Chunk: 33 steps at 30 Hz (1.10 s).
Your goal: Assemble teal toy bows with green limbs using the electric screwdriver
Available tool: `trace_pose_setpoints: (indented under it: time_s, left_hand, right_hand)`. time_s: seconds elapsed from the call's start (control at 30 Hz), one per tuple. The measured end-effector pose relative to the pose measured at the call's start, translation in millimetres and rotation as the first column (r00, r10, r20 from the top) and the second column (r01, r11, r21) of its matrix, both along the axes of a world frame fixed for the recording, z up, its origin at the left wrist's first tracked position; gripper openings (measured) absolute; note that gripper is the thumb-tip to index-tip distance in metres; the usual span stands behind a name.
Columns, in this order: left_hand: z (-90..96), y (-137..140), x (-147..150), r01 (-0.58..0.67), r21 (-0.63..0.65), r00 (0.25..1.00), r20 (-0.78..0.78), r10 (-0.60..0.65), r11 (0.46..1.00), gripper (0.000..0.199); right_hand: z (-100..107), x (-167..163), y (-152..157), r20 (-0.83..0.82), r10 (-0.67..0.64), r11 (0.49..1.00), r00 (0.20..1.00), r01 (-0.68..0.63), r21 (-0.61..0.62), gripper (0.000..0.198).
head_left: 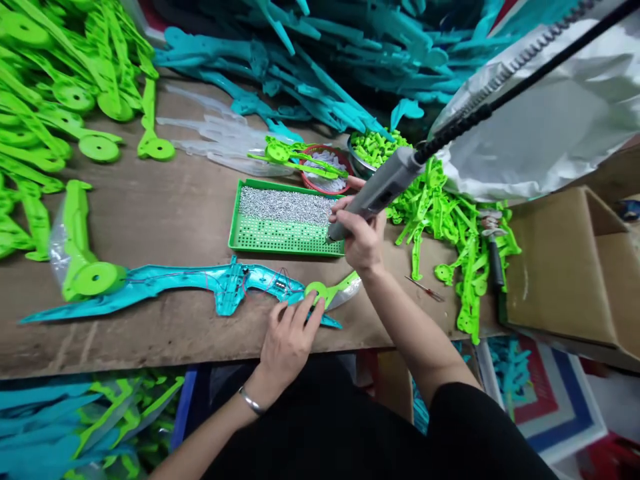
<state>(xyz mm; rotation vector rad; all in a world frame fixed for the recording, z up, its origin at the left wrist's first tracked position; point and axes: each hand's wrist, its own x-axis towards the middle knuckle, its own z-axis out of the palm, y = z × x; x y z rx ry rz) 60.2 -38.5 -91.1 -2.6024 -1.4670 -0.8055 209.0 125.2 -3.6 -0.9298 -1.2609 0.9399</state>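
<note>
My right hand is wrapped round a grey electric screwdriver, its tip over the right end of a green perforated tray of small metal screws. With fingers stretched out, my left hand presses on a round green plastic piece at the right end of a blue plastic bow-shaped shell. Thin wires and a small dark part lie in the shell's middle. A larger green arm with a clear plastic blade sits on its left end.
Green plastic parts are heaped at left, blue shells at the back. A red basket, a metal bowl of green pieces, more green parts and a cardboard box stand to the right. The screwdriver's cable runs up right.
</note>
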Motion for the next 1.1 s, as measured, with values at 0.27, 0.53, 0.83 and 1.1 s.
trace_pose_setpoints:
  time_s: [0.27, 0.53, 0.83, 1.1]
  left_hand:
    - [0.2, 1.6, 2.0, -0.017, -0.028, 0.995, 0.1, 0.02, 0.999, 0.038]
    - [0.4, 3.1, 1.4, -0.005, -0.021, 0.993, 0.121, 0.007, 1.0, 0.038]
    - [6.5, 5.0, 2.8, -0.015, -0.037, 0.99, 0.14, 0.02, 0.999, 0.034]
    - [6.9, 4.8, 2.3, -0.031, -0.045, 0.99, 0.138, 0.037, 0.999, 0.036]
  right_hand:
    - [-27.7, -25.5, 3.6, -0.052, -0.07, 0.994, 0.996, 0.074, 0.081, 0.035]
    - [-31.8, -29.5, 5.6, -0.061, -0.071, 0.993, 0.996, 0.076, 0.086, 0.027]
    - [-31.7, -30.7, 7.7, -0.046, -0.038, 0.996, 0.998, 0.041, 0.073, 0.03]
    - [-22.3, -32.3, 8.4, -0.022, -0.036, 0.998, 0.999, 0.038, 0.059, 0.037]
